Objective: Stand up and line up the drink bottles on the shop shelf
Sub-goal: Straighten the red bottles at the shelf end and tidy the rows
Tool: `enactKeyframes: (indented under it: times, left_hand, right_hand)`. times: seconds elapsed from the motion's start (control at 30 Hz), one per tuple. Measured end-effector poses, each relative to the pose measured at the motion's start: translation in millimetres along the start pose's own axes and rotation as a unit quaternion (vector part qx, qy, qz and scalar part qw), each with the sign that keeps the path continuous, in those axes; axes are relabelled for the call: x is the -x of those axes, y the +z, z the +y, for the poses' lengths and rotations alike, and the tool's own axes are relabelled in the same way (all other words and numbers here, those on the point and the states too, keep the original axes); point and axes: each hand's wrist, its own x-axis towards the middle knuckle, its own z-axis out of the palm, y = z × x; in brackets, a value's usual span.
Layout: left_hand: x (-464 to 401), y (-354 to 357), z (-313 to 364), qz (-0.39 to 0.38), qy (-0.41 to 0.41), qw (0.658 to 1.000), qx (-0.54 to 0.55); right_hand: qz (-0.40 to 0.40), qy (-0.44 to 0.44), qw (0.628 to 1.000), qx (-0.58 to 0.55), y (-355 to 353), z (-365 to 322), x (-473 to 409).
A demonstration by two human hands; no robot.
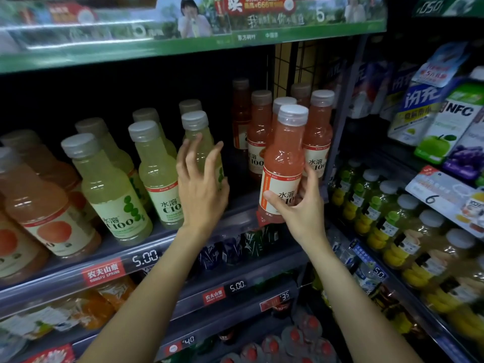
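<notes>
Across the shelf (183,247) the pale green and pink bottles mostly stand upright in rows, so much looks done, though the fronts sit unevenly. Right hand (296,205) wraps the front pink bottle (284,163) at the shelf edge, placing it; left hand (201,184), fingers spread, reaches onto a green bottle (201,142).

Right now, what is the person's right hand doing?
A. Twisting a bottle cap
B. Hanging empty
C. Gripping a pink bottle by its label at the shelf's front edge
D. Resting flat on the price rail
C: the right hand has thumb and fingers wrapped round the white label of the pink bottle, which stands at the shelf's front edge, while the left hand reaches with fingers spread at a pale green bottle.
</notes>
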Motion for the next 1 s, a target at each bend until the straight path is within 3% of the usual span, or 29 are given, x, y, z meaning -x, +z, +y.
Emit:
enactKeyframes:
  times: [0.2,0.27,0.37,0.43,0.57,0.7,0.87,1.0]
  left_hand:
    - [4.2,0.1,1.4,0.009,-0.013,1.000,-0.014]
    - [5.7,-0.4,10.9,0.037,0.020,0.999,-0.015]
    - [3.0,10.8,36.7,0.041,0.077,0.993,0.075]
    - [-6.5,24.8,48.1,0.016,0.035,0.989,0.140]
    - [-23.6,62.0,48.1,-0.023,-0.039,0.986,0.160]
    - [-52.2,92.2,45.8,-0.068,-0.203,0.960,0.180]
    - [-69.7,120.6,38.1,-0.091,-0.244,0.961,0.097]
    - [-63.0,137.8,56.9,-0.090,-0.265,0.952,0.123]
  right_hand:
    - [-0.008,-0.001,1.000,0.006,-13.9,8.6,7.2]
    - [-0.007,0.005,1.000,0.011,-21.3,12.1,7.9]
    - [-0.002,0.000,1.000,0.017,-35.1,18.5,7.7]
    - [-0.001,-0.001,1.000,0.018,-42.0,20.8,5.8]
    - [0.009,-0.011,1.000,0.016,-49.5,24.2,2.8]
    - [0.019,-0.030,0.999,0.022,-53.0,26.3,4.7]
    - [0.026,-0.051,0.998,0.029,-58.4,29.1,3.2]
    - [0.034,-0.062,0.996,0.052,-64.7,31.8,0.0]
